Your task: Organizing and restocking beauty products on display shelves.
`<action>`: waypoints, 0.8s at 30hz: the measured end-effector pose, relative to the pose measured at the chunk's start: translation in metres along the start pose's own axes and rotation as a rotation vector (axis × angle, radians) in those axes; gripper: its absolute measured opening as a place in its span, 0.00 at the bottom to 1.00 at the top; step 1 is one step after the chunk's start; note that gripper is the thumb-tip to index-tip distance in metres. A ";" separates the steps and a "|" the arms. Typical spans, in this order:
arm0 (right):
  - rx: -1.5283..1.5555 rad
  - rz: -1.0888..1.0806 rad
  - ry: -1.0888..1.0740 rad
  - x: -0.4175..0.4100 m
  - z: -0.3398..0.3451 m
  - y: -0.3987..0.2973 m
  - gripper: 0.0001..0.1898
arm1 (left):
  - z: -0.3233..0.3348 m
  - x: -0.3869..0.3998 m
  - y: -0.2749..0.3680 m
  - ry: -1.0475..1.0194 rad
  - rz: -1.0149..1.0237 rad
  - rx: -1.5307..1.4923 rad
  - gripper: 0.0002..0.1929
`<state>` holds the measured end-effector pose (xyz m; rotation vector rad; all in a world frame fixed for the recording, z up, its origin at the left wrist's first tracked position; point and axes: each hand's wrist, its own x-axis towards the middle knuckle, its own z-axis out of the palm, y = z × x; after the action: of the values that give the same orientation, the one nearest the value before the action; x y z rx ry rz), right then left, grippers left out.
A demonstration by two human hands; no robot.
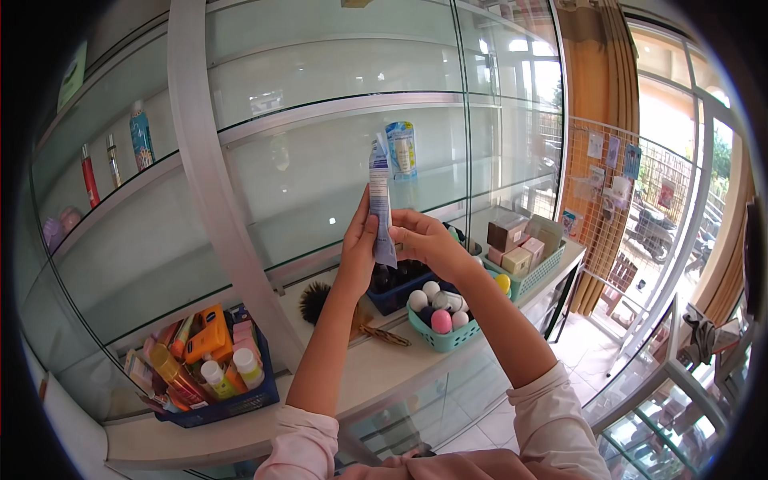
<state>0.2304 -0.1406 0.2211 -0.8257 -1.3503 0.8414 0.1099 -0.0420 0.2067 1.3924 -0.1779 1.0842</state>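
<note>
Both my hands hold one slim light-blue and white package upright in front of the glass shelves, seen nearly edge-on. My left hand grips its lower left side with the thumb along it. My right hand touches its right side with the fingertips. Just behind and to the right, a blue-and-yellow blister pack stands upright on a glass shelf. Below my hands are a turquoise basket of roll-on bottles and a dark blue basket with dark items. A dark-bristled brush lies left of them.
A navy basket with bottles and tubes stands at lower left. A green basket of small boxes sits at the counter's right end. Bottles, one blue, stand on the left shelf. A white pillar divides the shelves; a glass edge rises on the right.
</note>
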 end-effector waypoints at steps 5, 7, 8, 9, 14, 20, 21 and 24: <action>-0.042 -0.019 0.035 0.034 -0.022 -0.003 0.22 | -0.007 0.032 -0.003 0.045 0.176 0.367 0.23; -0.047 -0.039 0.090 0.049 -0.033 -0.006 0.21 | -0.005 0.034 -0.003 0.088 0.234 0.454 0.22; -0.049 -0.056 0.146 0.058 -0.039 -0.008 0.19 | -0.005 0.033 -0.002 0.132 0.288 0.540 0.22; -0.056 -0.084 0.197 0.069 -0.047 -0.009 0.21 | -0.005 0.031 0.000 0.135 0.292 0.544 0.22; -0.509 -0.132 0.474 0.134 -0.111 0.001 0.24 | -0.018 0.019 -0.002 0.045 0.332 0.445 0.15; -1.078 -0.146 0.673 0.189 -0.167 0.033 0.28 | -0.021 0.010 0.019 0.024 0.289 0.634 0.11; -1.079 -0.144 0.665 0.195 -0.173 0.037 0.28 | -0.021 0.009 0.021 0.031 0.287 0.635 0.11; -1.198 -0.020 0.671 0.215 -0.194 0.047 0.27 | -0.020 0.007 0.028 0.008 0.271 0.771 0.11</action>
<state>0.4305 0.0673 0.2715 -1.7937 -1.1457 -0.3895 0.0850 -0.0265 0.2261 2.0894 0.0758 1.4663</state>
